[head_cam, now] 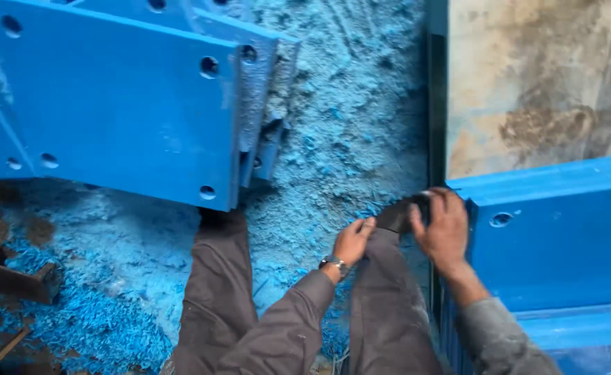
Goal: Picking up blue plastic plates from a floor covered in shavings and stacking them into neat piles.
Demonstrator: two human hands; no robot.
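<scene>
The right hand's fingers (436, 203) curl shut around a small dark object (401, 215) – its kind is too blurred to tell – held against the edge of the blue steel beam (562, 243) at about 3 o'clock. The left hand (353, 239), a watch (335, 264) on its wrist, pinches the same object's lower end from 9 o'clock. Judged from this, the step in hand is adjusting or gripping that object at the beam's edge – both hands would need to stay steady. At 10 o'clock lies a blue steel plate (111, 104) with bolt holes; blue paint residue covers the floor (347, 118).
</scene>
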